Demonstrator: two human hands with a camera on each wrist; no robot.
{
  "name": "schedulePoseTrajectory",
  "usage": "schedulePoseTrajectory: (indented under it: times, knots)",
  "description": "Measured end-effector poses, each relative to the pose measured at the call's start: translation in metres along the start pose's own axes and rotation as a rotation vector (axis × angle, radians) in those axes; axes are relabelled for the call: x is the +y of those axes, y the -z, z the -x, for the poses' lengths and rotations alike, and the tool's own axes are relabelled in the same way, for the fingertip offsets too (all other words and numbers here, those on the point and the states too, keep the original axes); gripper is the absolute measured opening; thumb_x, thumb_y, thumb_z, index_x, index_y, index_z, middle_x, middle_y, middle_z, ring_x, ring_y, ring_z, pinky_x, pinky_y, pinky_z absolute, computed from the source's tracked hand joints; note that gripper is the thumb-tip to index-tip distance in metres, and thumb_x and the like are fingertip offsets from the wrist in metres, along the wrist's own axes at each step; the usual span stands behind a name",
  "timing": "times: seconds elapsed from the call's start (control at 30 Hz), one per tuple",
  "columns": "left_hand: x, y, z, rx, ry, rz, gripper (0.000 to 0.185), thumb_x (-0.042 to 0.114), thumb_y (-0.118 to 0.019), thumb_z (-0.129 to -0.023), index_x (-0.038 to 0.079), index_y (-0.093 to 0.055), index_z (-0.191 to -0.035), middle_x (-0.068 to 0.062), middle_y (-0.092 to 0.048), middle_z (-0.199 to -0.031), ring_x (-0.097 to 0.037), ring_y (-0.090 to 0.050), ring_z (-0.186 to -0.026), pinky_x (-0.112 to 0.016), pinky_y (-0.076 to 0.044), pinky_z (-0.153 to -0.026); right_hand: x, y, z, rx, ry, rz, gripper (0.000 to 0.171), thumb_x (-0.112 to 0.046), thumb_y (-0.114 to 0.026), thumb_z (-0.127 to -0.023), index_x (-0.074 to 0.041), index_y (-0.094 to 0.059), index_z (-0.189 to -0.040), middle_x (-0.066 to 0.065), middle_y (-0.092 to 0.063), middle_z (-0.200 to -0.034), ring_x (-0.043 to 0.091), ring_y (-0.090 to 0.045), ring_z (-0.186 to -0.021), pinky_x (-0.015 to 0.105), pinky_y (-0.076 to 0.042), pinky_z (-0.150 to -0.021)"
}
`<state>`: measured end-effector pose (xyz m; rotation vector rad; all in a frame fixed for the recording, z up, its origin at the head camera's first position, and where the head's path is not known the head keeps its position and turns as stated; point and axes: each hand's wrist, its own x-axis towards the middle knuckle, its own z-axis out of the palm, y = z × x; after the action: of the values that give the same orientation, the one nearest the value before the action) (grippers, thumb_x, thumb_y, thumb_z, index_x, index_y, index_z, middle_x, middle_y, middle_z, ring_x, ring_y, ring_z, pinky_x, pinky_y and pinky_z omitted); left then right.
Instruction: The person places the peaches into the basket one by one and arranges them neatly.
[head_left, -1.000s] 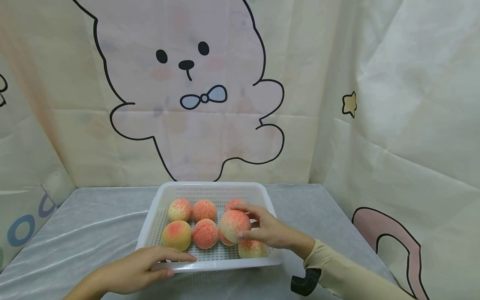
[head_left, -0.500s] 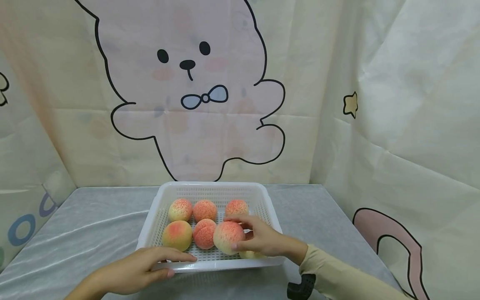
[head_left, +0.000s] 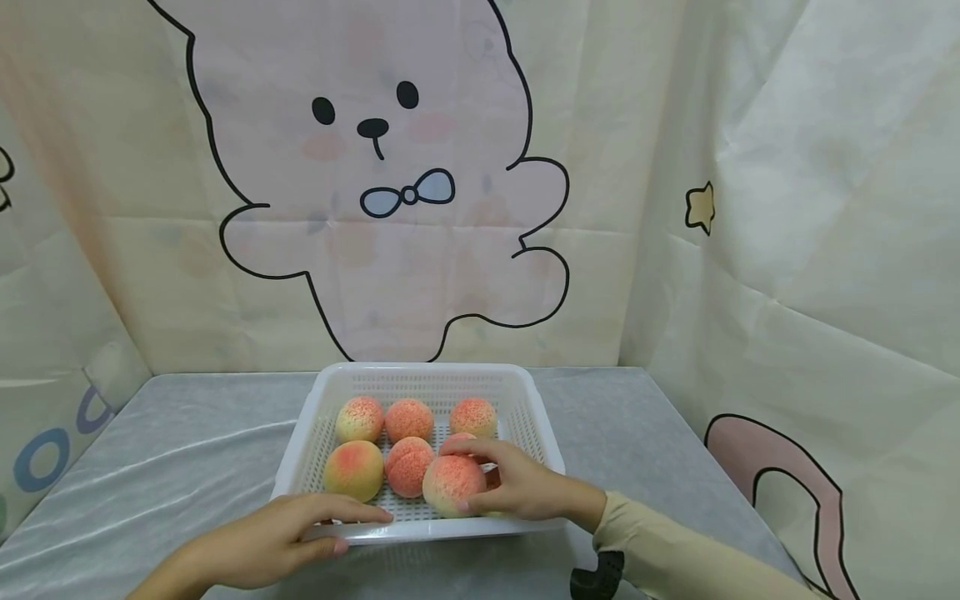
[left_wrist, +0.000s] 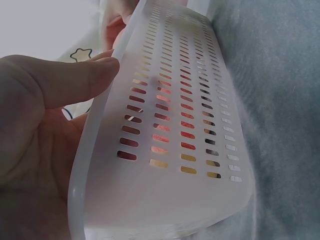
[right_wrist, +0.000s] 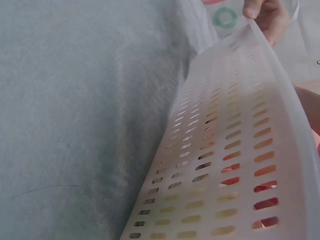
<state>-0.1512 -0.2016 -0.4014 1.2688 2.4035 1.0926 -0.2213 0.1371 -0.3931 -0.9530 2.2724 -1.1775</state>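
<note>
A white perforated plastic basket (head_left: 442, 530) holds several peaches in red, pink and yellow tones. In the head view, my right hand (head_left: 525, 485) grips a pink-and-cream peach (head_left: 452, 485) low inside the basket's near right part. Behind it, another peach (head_left: 459, 439) is mostly covered by the fingers. My left hand (head_left: 273, 537) holds the near left rim; the left wrist view shows its thumb (left_wrist: 82, 80) outside the rim and fingers on the inner side. In the right wrist view the basket wall (right_wrist: 220, 165) hides the held peach and most of the right hand.
A yellow peach (head_left: 353, 472) and a red one (head_left: 408, 467) lie left of the held peach. Behind them sit more peaches, one at the right (head_left: 473, 417). Grey cloth covers the table (head_left: 217, 433); printed curtains (head_left: 600, 100) enclose it.
My right hand has lowered the peach toward the near side of the basket and slightly left, uncovering the peach behind at the right. The left hand stays on the rim.
</note>
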Motion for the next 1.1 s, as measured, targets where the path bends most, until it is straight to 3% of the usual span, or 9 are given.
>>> schedulePoseTrajectory:
  times: [0.13,0.33,0.57,0.8,0.9,1.1]
  knots:
    - [0.0,0.0,0.0,0.003,-0.006,-0.009,0.04,0.033,-0.054,-0.104,0.029,-0.056,-0.144,0.01,-0.061,-0.143,0.003,-0.052,-0.13,-0.02,-0.051,-0.097,0.0,-0.002,-0.001,-0.013,0.015,0.03,0.06,-0.02,-0.078,-0.09,-0.013,-0.054,-0.144,0.003,-0.055,-0.145,0.003,-0.059,-0.112,0.021,-0.052,-0.09]
    - [-0.001,0.0,0.0,0.003,-0.008,-0.014,0.04,0.033,-0.054,-0.104,0.029,-0.056,-0.144,0.01,-0.061,-0.142,0.002,-0.052,-0.129,-0.021,-0.051,-0.097,0.001,-0.003,-0.003,-0.014,0.01,0.073,0.058,-0.019,-0.079,-0.088,-0.016,-0.058,-0.142,0.001,-0.06,-0.14,0.001,-0.059,-0.103,0.022,-0.054,-0.086]
    - [-0.001,0.0,0.0,-0.002,0.003,-0.004,0.041,0.034,-0.054,-0.104,0.029,-0.056,-0.144,0.009,-0.061,-0.143,0.003,-0.052,-0.128,-0.02,-0.051,-0.095,0.0,-0.003,-0.007,-0.015,-0.003,0.133,0.058,-0.018,-0.082,-0.085,-0.021,-0.062,-0.14,-0.007,-0.066,-0.118,0.011,-0.053,-0.078,0.019,-0.046,-0.068]
    - [-0.001,0.001,-0.001,-0.011,0.011,0.019,0.041,0.035,-0.054,-0.104,0.027,-0.056,-0.144,0.009,-0.061,-0.143,0.002,-0.053,-0.124,-0.019,-0.051,-0.092,0.002,-0.002,-0.01,-0.044,0.019,0.157,0.059,-0.015,-0.082,-0.085,-0.021,-0.062,-0.14,-0.009,-0.064,-0.109,0.015,-0.049,-0.075,0.015,-0.039,-0.063]
    - [-0.001,0.001,-0.001,-0.011,0.009,0.019,0.041,0.035,-0.054,-0.104,0.027,-0.056,-0.144,0.009,-0.061,-0.143,0.003,-0.053,-0.125,-0.019,-0.051,-0.093,0.002,-0.002,-0.011,-0.049,0.043,0.184,0.059,-0.015,-0.081,-0.086,-0.019,-0.061,-0.141,-0.006,-0.066,-0.116,0.01,-0.05,-0.08,0.016,-0.041,-0.067]
    - [-0.001,0.001,0.0,-0.015,0.008,0.027,0.041,0.034,-0.053,-0.104,0.028,-0.056,-0.145,0.009,-0.06,-0.144,0.003,-0.051,-0.128,-0.019,-0.051,-0.094,0.001,-0.003,-0.011,-0.036,0.071,0.251,0.059,-0.018,-0.081,-0.087,-0.02,-0.06,-0.141,-0.004,-0.063,-0.136,0.003,-0.052,-0.114,0.022,-0.046,-0.093]
